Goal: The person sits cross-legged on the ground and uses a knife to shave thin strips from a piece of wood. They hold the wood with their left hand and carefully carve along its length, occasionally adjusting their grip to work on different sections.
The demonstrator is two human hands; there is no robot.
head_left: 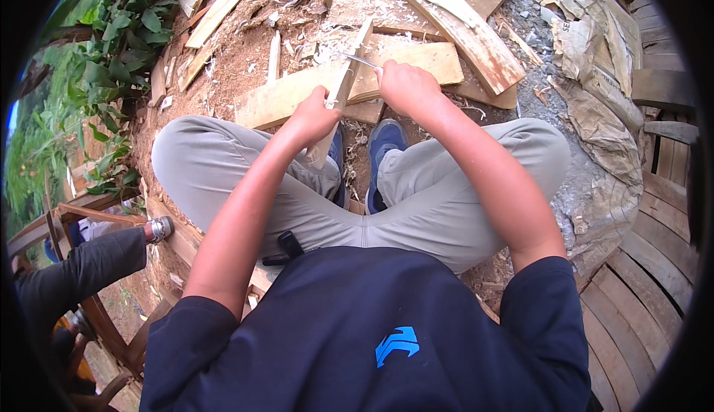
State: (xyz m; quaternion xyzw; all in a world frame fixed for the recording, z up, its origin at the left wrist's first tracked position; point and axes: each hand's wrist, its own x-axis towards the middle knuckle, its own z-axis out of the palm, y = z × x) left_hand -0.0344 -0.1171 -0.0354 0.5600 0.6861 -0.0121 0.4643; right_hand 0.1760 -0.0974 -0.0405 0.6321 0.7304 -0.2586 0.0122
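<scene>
Between my knees, my left hand (316, 120) is closed around a narrow strip of pale wood (345, 79) that slants up and away from my lap. In my right hand (407, 88) is a knife (362, 60); its handle is hidden in the fist. The thin blade points left and crosses the strip near its far end, but whether it is cutting in cannot be told. Beyond the strip, flat boards (286, 92) lie on the ground with curled shavings around them.
A long pale plank (454, 21) rests at an angle ahead on the right. Torn brown paper sacks (599, 62) cover the ground farther right, beside wooden slats (654, 263). Leafy plants (123, 47) grow at left, where another person's dark-clothed leg (89, 263) reaches in.
</scene>
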